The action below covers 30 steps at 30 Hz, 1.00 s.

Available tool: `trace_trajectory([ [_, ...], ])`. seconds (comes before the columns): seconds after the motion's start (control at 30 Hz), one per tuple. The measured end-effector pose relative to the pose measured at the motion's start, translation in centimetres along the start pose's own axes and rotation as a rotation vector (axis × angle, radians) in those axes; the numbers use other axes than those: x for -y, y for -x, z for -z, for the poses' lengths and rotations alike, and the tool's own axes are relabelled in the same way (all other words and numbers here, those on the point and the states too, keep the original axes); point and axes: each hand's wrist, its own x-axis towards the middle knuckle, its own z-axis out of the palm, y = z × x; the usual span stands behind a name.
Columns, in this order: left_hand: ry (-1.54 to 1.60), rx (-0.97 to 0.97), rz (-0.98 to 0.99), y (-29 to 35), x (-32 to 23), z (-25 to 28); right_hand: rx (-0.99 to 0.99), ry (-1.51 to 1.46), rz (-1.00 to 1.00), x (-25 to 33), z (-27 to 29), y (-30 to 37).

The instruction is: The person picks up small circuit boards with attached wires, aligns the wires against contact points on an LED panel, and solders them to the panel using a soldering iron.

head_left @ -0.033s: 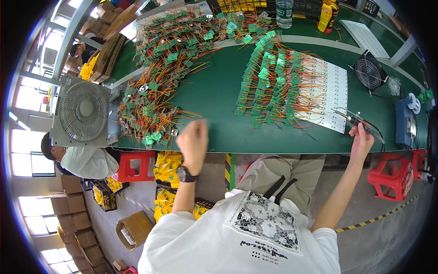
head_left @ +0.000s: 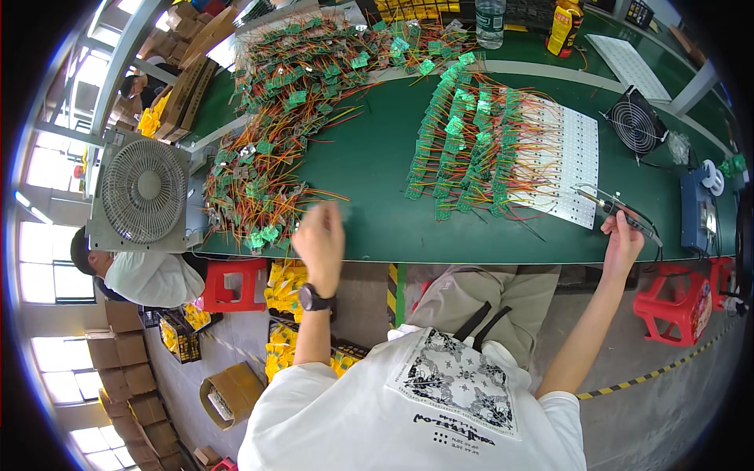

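Many wired green boards (head_left: 251,192) lie heaped on the counter (head_left: 365,173) just ahead and leftward of the left hand (head_left: 320,234) (nearer than the right hand (head_left: 623,235), pinching a black-handled tool (head_left: 610,207)), whose blurred fingers curl, holding what I cannot tell.

Electronics assembly workshop: heap of wired circuit boards (head_left: 255,188) covered left part of green workbench (head_left: 377,177); board rows (head_left: 449,141) spanned its middle; soldering tool (head_left: 640,226) was over its right part; red stools (head_left: 236,284), stacked cartons (head_left: 119,349) and striped floor tape (head_left: 628,385) were past its front edge.
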Motion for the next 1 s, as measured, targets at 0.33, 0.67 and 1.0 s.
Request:
trace_trajectory([
  [0.33,-0.319,0.101,-0.390,-8.2,6.5,3.0,-0.002,0.001,-0.020,0.2,-0.6,0.1],
  [0.67,0.478,0.143,-0.131,-14.1,3.1,-1.2,-0.005,0.010,-0.018,0.4,-0.7,0.1],
  [1.0,1.037,0.305,0.134,-13.6,-3.2,0.6,-0.014,0.005,-0.033,0.3,-0.8,0.2],
])
